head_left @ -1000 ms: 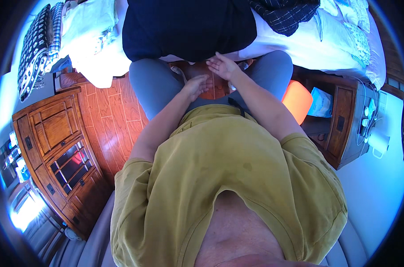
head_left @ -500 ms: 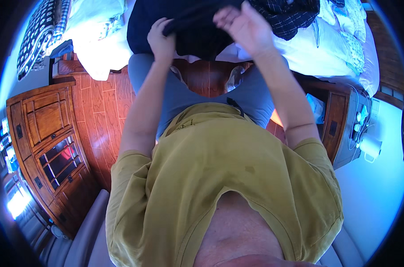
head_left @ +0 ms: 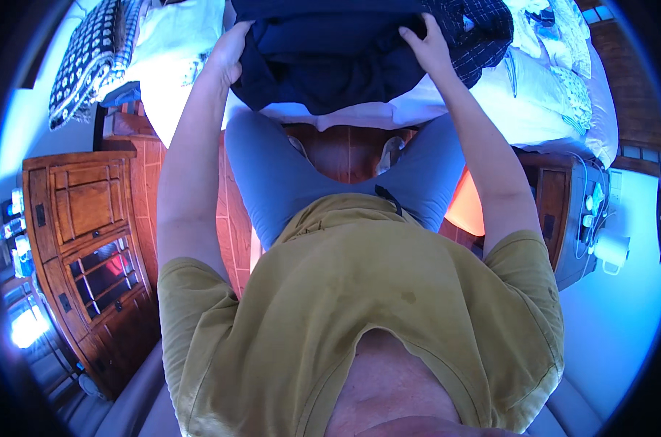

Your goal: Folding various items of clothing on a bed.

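Observation:
A dark navy garment is spread between my hands at the front edge of the bed, its near side hanging in loose folds. What kind of garment it is cannot be made out. My left hand is closed on its left edge, the fingertips partly hidden by the cloth. At the upper right edge, my right hand grips the fabric, thumb to the inner side. Just beyond that hand lies a dark cloth with thin white checks.
White bedding covers the bed, with patterned cloths on its right. A folded black-and-white blanket lies far left. A wooden cabinet stands on the left, a bedside cabinet on the right near a white mug.
My right hand, open and blurred before, has taken hold of the garment's right edge. My left hand has moved left, and the garment is now spread wider between both hands.

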### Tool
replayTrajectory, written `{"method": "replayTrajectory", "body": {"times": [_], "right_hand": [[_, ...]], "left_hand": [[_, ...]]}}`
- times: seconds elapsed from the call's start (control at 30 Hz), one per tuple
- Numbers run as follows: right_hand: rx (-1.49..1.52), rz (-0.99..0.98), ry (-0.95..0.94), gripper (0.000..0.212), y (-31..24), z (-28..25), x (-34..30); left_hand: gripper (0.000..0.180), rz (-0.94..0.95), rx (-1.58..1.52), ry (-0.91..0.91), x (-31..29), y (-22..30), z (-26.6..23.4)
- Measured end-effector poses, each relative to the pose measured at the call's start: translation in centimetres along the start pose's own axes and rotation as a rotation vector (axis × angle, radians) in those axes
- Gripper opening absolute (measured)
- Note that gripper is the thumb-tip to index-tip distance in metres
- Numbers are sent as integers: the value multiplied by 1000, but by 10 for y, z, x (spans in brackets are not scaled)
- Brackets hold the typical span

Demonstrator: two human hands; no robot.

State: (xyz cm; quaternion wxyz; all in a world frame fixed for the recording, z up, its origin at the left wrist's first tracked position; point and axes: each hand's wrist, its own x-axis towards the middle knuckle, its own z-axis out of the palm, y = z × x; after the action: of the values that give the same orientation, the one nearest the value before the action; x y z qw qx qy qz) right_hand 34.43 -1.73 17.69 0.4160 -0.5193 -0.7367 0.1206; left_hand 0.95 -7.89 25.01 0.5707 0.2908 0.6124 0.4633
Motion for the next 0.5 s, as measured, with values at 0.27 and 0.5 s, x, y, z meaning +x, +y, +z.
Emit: {"method": "replayTrajectory", "body": {"times": [0.27,0.5], "right_hand": [[502,207,-19,59,-12,28,-20],[460,-70,-81,27,-79,30,-40]], "left_hand": [[47,36,-123,-82,-7,0,-23],[46,101,-415,-239,-13,8,-45]]}}
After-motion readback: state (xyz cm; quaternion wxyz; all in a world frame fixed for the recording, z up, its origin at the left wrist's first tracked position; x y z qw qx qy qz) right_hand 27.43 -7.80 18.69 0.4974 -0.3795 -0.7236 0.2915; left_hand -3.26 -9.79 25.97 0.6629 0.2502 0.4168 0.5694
